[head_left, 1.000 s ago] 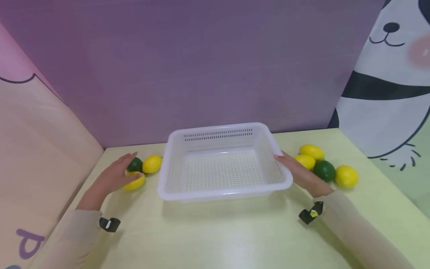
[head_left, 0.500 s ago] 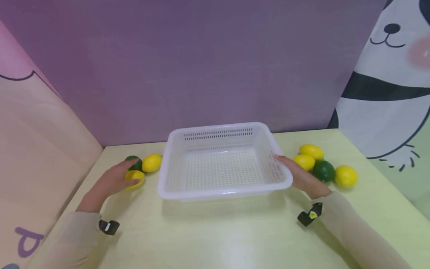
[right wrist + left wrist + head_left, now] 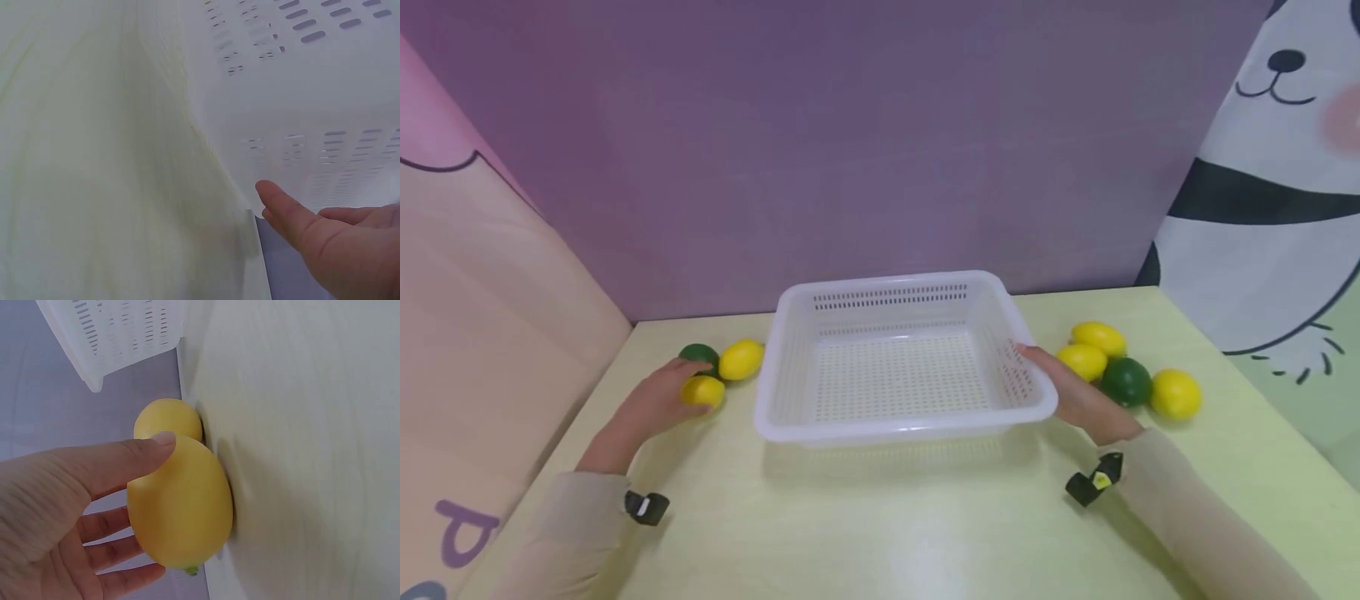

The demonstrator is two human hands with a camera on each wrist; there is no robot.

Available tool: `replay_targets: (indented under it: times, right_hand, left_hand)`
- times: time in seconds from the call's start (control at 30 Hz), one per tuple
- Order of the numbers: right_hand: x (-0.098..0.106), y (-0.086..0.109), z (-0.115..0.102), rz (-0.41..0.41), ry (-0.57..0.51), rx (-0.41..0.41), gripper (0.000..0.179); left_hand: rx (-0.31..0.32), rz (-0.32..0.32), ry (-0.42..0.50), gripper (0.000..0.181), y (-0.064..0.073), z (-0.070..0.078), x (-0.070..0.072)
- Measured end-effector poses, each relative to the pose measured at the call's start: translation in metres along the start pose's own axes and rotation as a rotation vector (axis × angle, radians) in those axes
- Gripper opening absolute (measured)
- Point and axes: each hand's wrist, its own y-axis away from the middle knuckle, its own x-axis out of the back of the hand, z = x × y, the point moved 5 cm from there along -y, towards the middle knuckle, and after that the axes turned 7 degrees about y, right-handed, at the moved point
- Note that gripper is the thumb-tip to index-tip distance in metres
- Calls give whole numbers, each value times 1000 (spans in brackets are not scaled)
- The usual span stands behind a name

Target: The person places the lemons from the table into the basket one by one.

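Observation:
My left hand (image 3: 651,406) is at a yellow lemon (image 3: 181,503) on the left of the table. In the left wrist view the thumb presses its near side and the fingers curl behind it, partly hidden. A second lemon (image 3: 741,360) and a dark green round fruit (image 3: 699,357) lie just beyond. My right hand (image 3: 1078,400) rests at the right side of a white plastic basket (image 3: 910,429). In the right wrist view its thumb and fingers are extended against the basket's outer wall; exact contact is partly hidden. The basket holds nothing.
Right of the right hand lie several more fruits: yellow lemons (image 3: 1176,394) and a dark green one (image 3: 1125,382). A purple backdrop (image 3: 880,150) stands behind the pale table (image 3: 865,525). Printed panels flank both sides.
My left hand has lowered onto the near lemon and closed its fingers round it; the lemon has shifted slightly. My right hand and the basket stay in place.

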Motion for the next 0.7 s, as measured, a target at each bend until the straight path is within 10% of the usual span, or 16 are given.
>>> replay_targets:
  times: [0.7]
  right_hand:
    - [-2, 0, 0, 17, -34, -19, 43]
  left_hand:
    - [18, 5, -25, 55, 0, -6, -6]
